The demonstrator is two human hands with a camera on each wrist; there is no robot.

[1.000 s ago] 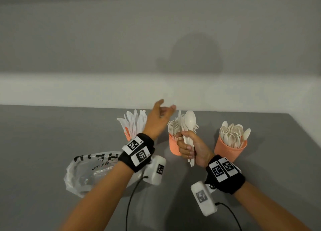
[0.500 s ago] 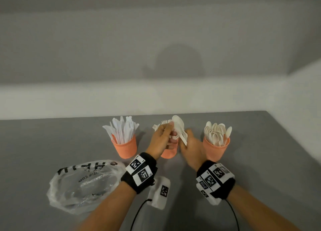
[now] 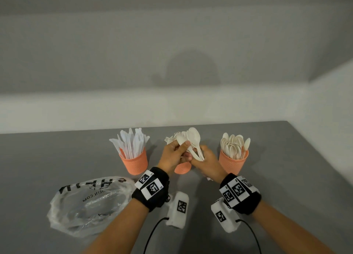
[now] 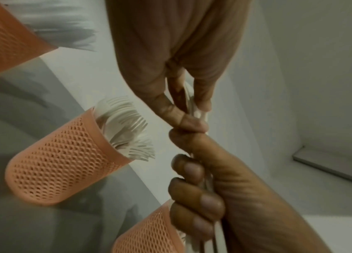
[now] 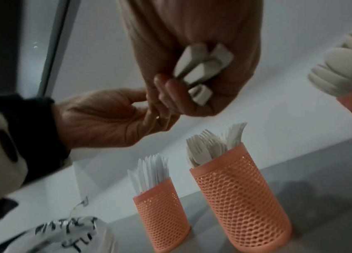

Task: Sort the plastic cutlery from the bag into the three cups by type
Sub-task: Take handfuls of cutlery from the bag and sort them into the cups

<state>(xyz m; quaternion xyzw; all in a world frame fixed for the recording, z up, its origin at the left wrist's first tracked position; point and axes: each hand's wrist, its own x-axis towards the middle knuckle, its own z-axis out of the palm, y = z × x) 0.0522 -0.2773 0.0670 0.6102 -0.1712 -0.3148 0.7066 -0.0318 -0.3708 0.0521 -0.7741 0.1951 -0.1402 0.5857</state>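
Three orange mesh cups stand in a row: the knife cup [image 3: 136, 163] on the left, the fork cup [image 3: 182, 168] in the middle, partly hidden by my hands, and the spoon cup [image 3: 233, 163] on the right. Above the fork cup my right hand [image 3: 205, 159] grips the handles of a bunch of white spoons [image 3: 193, 138]. In the right wrist view the handle ends [image 5: 201, 71] stick out of its fist. My left hand [image 3: 179, 148] pinches one spoon of the bunch near its bowl; the pinch [image 4: 192, 109] shows in the left wrist view. The fork cup [image 4: 66, 162] stands just below.
A crumpled clear plastic bag [image 3: 91, 202] with black print lies on the grey table [image 3: 57, 154] at my front left. A pale wall [image 3: 172, 108] runs close behind the cups. The table's right edge lies beyond the spoon cup.
My left hand came from above the knife cup over to the right hand and took hold of a spoon in the bunch. Both hands now meet over the fork cup.
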